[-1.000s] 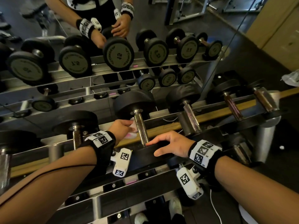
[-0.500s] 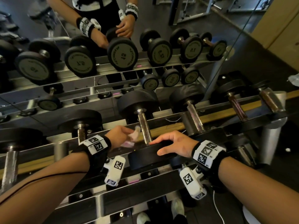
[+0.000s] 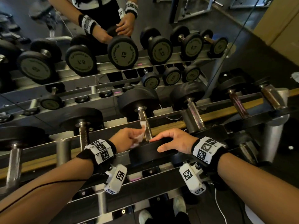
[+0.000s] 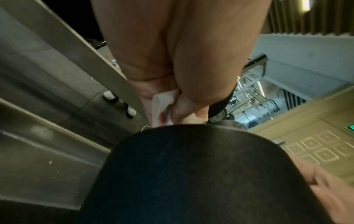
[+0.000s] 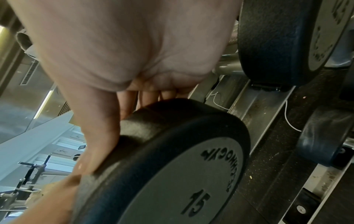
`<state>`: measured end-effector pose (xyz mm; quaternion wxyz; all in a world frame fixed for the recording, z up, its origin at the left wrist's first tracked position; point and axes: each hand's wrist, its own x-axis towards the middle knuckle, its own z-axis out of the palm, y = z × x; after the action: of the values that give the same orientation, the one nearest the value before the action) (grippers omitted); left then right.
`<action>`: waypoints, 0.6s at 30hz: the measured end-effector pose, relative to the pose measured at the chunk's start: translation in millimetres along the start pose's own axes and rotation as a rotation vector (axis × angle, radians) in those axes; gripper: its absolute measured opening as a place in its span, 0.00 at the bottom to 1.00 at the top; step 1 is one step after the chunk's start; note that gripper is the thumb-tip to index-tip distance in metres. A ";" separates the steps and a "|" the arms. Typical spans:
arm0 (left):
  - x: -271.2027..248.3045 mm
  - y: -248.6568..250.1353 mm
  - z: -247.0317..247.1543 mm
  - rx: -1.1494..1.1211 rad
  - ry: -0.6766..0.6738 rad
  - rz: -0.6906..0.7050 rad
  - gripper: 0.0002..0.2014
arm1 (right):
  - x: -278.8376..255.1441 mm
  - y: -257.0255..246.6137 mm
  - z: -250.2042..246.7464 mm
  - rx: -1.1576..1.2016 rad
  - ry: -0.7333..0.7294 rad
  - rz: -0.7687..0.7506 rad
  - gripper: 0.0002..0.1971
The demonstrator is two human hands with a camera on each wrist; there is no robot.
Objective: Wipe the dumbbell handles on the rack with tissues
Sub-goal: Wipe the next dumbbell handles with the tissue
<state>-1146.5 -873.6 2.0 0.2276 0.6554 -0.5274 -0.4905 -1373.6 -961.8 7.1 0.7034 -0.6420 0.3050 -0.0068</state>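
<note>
The dumbbell (image 3: 142, 120) under attention lies across the upper tier of the rack (image 3: 215, 110), far head toward the mirror (image 3: 48, 38), near head (image 3: 150, 151) toward the person. The near head's face reads 15 in the right wrist view.

Left hand (image 3: 124, 138): fingers curled round a crumpled white tissue (image 3: 141, 132), which is pressed against the left side of the chrome handle (image 3: 145, 125), toward its near end. The left wrist view confirms the tissue pinched between thumb and fingers.

Right hand (image 3: 174, 143): fingers spread and only slightly bent, laid flat over the top of the near head, thumb down the front edge. It closes round nothing; it looks to be bracing the weight.

Handling, as judged: the dumbbell is heavy and rigid and will not shift under wiping pressure, though it may roll in its cradle, so a steadying palm on the head is sound. The handle appears textured along the middle, likely to snag and shred thin paper. The tissue is soft, light and weak; it is best kept bunched and wrapped part-way round the bar, not dragged by one edge.

Neighbouring dumbbells (image 3: 194, 110) lie to either side on the same tier, handles exposed. Whether they are already wiped cannot be told.
</note>
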 end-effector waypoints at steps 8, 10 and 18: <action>2.7 5.8 -31.0 0.188 0.200 0.043 0.22 | -2.5 -3.1 1.8 -0.014 0.022 0.018 0.21; 10.2 3.3 -42.8 0.118 0.433 0.035 0.21 | -3.1 -3.3 1.6 -0.043 0.031 0.019 0.20; 18.5 4.9 -6.8 0.638 0.079 0.088 0.31 | -3.7 -1.7 2.7 -0.057 0.036 0.013 0.20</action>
<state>-1143.6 -893.7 1.4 0.0520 0.6886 -0.6732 -0.2644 -1374.7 -958.2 10.2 0.6791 -0.6597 0.3219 -0.0049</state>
